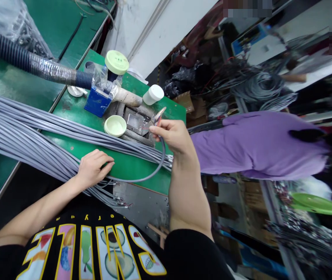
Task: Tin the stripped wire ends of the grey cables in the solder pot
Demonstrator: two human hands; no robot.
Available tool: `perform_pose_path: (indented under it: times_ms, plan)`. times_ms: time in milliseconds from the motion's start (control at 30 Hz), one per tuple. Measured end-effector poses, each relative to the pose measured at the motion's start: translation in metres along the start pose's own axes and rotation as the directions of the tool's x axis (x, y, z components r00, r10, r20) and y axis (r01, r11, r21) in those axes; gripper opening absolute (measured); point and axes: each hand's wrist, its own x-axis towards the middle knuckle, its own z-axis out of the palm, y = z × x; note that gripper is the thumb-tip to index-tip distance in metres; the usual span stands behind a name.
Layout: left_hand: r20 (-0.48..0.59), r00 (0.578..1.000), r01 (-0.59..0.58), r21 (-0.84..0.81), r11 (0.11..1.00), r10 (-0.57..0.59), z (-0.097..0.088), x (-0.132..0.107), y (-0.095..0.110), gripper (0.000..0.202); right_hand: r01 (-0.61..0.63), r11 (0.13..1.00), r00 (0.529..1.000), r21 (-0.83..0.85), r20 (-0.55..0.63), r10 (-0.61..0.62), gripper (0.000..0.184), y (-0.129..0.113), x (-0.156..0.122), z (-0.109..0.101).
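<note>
Two fingertips of the right hand (172, 136), thumb and forefinger, are pinched shut on the end of a single grey cable (154, 171), and the other fingers curl in behind them. A short bare tip of the cable pokes up past the pinch. Below the fingers the cable swings down in a wide loop and runs back toward the left hand (94, 167).

That hand lies palm down with its fingers bent, the tips pressing where the loop meets the bundle of grey cables (23, 128). I cannot tell whether it actually grips a strand or only rests there. The bundle fans out from under the left wrist and stretches far away from both hands across the green table (75, 112).

Just beyond the right fingertips sits a metal fixture (135, 120), with a pale green dish (115, 125) touching its near side. Farther out stand a white cap (153, 94), a blue box (97, 102) and a pale green lid (116, 62), with a corrugated hose (14, 54) running off behind them.

Well apart from the right hand, on its outer side, another person's purple sleeve (256, 144) crosses the view.
</note>
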Motion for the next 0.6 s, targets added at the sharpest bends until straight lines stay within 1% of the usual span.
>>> perform_pose_path:
  times_ms: [133, 233, 433, 600]
  plan:
    - [-0.002, 1.0, -0.009, 0.013, 1.0, 0.009, -0.001, 0.0, -0.001, 0.017, 0.068, 0.997, 0.998, -0.034, 0.006, -0.068, 0.03, -0.013, -0.04, 0.001]
    - [-0.002, 1.0, -0.015, 0.009, 1.0, 0.015, -0.001, 0.0, -0.001, 0.016, 0.087, 0.996, 0.996, -0.036, 0.011, -0.086, 0.028, -0.018, -0.059, 0.004]
    - [0.02, 1.0, 0.008, 0.035, 0.999, -0.009, -0.001, -0.001, -0.002, 0.017, 0.077, 0.997, 0.997, 0.028, 0.007, -0.077, 0.028, -0.017, -0.078, 0.008]
    - [0.022, 1.0, -0.005, 0.062, 0.998, 0.003, -0.001, 0.0, -0.002, 0.018, 0.087, 0.995, 0.996, 0.051, 0.005, -0.087, 0.03, -0.012, -0.087, 0.01]
